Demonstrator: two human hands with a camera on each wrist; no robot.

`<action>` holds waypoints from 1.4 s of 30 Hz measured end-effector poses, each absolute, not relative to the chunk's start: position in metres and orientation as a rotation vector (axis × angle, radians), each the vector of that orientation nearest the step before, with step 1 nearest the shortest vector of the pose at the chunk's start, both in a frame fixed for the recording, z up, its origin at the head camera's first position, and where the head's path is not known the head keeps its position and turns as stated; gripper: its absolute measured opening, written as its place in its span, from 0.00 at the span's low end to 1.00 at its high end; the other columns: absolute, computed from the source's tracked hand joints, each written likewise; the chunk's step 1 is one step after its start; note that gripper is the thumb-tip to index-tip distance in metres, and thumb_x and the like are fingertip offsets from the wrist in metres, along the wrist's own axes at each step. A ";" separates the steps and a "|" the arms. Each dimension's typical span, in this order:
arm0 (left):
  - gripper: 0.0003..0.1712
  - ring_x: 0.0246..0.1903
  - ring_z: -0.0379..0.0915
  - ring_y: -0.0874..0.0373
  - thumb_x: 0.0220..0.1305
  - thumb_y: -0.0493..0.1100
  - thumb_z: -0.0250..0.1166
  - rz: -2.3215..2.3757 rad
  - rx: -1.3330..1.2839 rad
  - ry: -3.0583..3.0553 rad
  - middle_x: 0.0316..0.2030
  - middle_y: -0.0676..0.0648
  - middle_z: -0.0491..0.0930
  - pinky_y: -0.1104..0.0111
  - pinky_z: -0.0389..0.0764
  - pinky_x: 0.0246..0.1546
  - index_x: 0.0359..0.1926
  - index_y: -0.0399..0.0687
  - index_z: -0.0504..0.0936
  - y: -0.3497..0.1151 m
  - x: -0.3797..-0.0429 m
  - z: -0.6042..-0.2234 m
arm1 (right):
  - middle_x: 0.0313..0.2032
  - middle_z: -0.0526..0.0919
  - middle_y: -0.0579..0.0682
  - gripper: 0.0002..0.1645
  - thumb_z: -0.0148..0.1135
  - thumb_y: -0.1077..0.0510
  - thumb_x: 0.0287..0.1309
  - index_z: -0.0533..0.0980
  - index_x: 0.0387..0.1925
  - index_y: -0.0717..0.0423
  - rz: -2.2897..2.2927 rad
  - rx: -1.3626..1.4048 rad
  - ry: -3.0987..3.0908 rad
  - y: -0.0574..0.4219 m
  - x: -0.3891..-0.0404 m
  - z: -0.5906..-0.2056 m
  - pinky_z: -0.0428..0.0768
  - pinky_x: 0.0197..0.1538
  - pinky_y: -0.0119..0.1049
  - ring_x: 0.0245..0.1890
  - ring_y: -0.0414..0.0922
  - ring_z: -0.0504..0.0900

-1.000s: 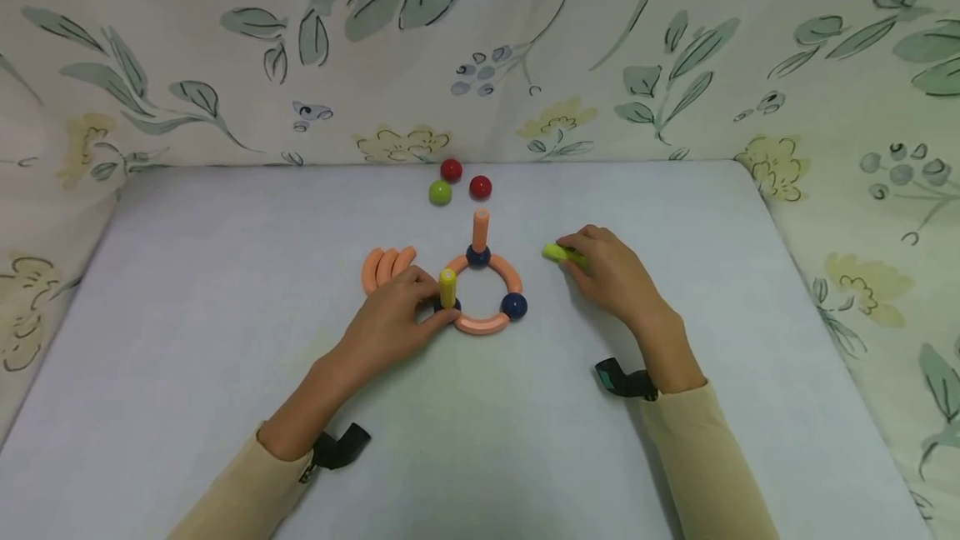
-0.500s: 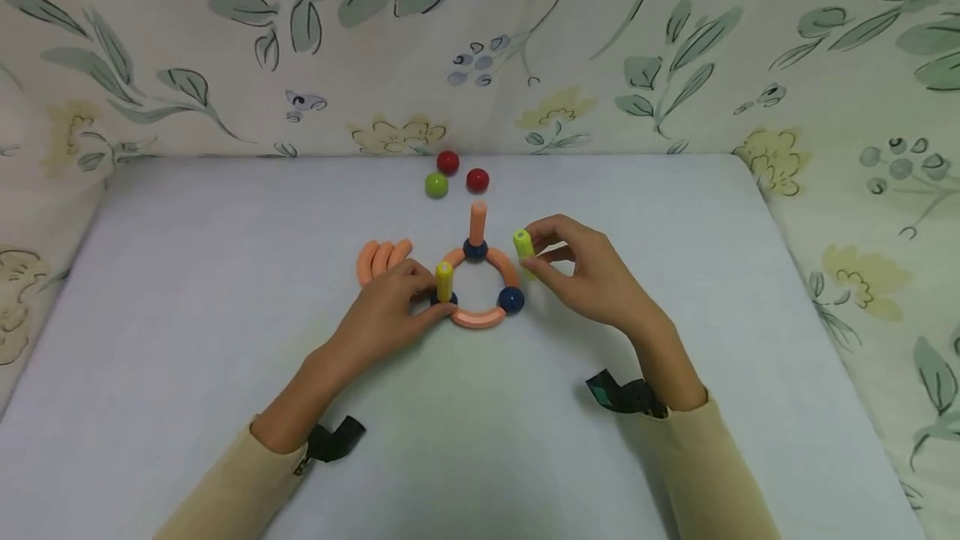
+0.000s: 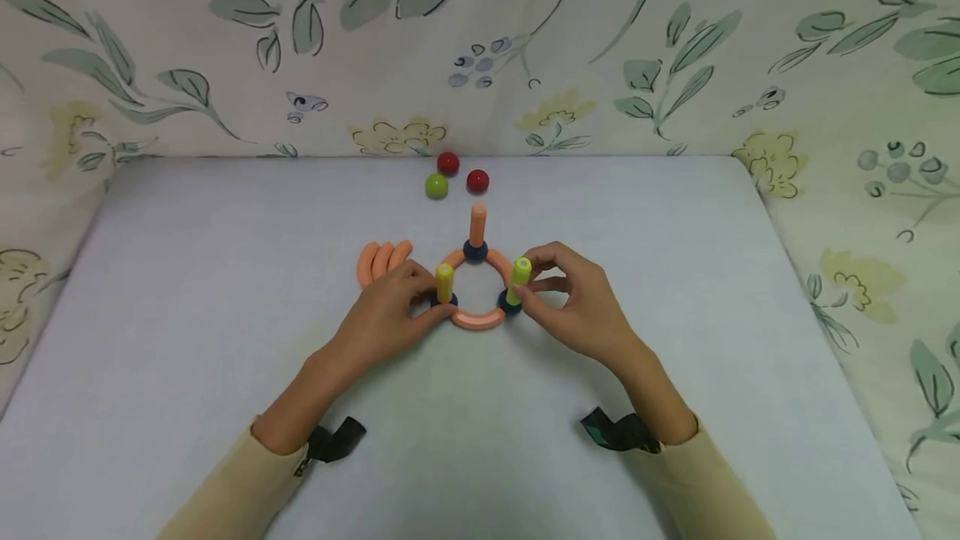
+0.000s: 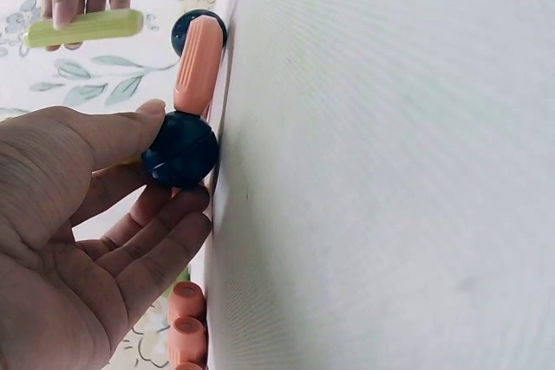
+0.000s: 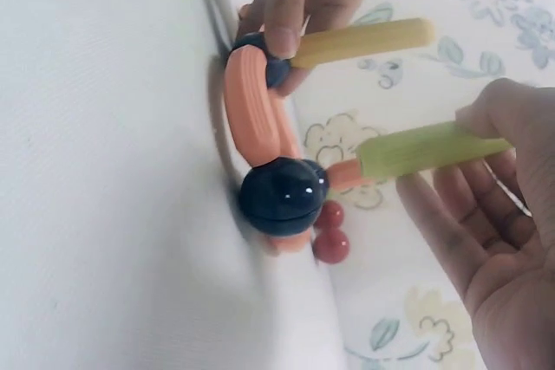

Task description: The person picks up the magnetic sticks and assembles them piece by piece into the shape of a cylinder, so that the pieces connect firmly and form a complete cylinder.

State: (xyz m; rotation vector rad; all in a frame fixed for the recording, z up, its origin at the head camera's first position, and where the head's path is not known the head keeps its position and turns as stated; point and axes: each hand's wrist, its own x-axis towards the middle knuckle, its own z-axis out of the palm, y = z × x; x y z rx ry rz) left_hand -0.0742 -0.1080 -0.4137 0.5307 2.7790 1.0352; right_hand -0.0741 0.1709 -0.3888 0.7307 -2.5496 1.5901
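Note:
A ring of curved orange pieces (image 3: pixel 478 321) joined by navy balls lies on the table. My left hand (image 3: pixel 382 315) grips the left navy ball (image 4: pixel 180 152) between thumb and fingers; a yellow rod (image 3: pixel 445 283) stands up from it. My right hand (image 3: pixel 577 307) pinches a lime-green rod (image 5: pixel 425 152), held upright over the right navy ball (image 5: pixel 279 201). In the right wrist view a gap shows between the rod's lower end and that ball. On the back navy ball (image 3: pixel 475 251) an orange rod (image 3: pixel 477 225) stands upright.
Several loose curved orange pieces (image 3: pixel 382 261) lie side by side, just beyond my left hand. Two red balls (image 3: pixel 477 182) and a green ball (image 3: pixel 437 186) sit near the back edge of the white table (image 3: pixel 225 273). A floral cloth (image 3: pixel 562 40) hangs behind.
My right hand has picked the lime-green rod up from the table, turned it upright and carried it left to the ring's right ball. The left hand keeps its hold.

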 end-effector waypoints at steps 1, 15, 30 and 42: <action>0.16 0.41 0.74 0.57 0.65 0.52 0.77 1.035 0.531 2.778 0.45 0.49 0.82 0.67 0.74 0.40 0.47 0.48 0.91 -0.108 -0.074 -0.414 | 0.46 0.84 0.50 0.19 0.71 0.70 0.61 0.78 0.53 0.58 1.587 0.745 -2.542 0.171 -0.074 -0.392 0.89 0.49 0.33 0.48 0.41 0.82; 0.14 0.41 0.75 0.58 0.65 0.51 0.77 1.046 0.536 2.786 0.45 0.49 0.83 0.67 0.74 0.40 0.45 0.49 0.91 -0.108 -0.074 -0.413 | 0.47 0.85 0.52 0.19 0.71 0.70 0.62 0.78 0.52 0.59 1.510 0.842 -2.530 0.172 -0.081 -0.404 0.89 0.48 0.33 0.49 0.43 0.83; 0.15 0.40 0.75 0.58 0.64 0.52 0.78 1.047 0.533 2.790 0.44 0.48 0.83 0.67 0.74 0.39 0.45 0.47 0.92 -0.107 -0.075 -0.411 | 0.46 0.87 0.51 0.20 0.70 0.70 0.61 0.76 0.53 0.58 1.520 0.822 -2.586 0.175 -0.082 -0.411 0.90 0.48 0.34 0.50 0.46 0.88; 0.14 0.40 0.75 0.58 0.63 0.50 0.78 1.022 0.530 2.803 0.43 0.49 0.83 0.67 0.75 0.40 0.45 0.47 0.92 -0.106 -0.073 -0.412 | 0.47 0.86 0.53 0.20 0.70 0.69 0.62 0.76 0.54 0.61 1.531 0.858 -2.588 0.176 -0.082 -0.412 0.90 0.48 0.35 0.50 0.46 0.87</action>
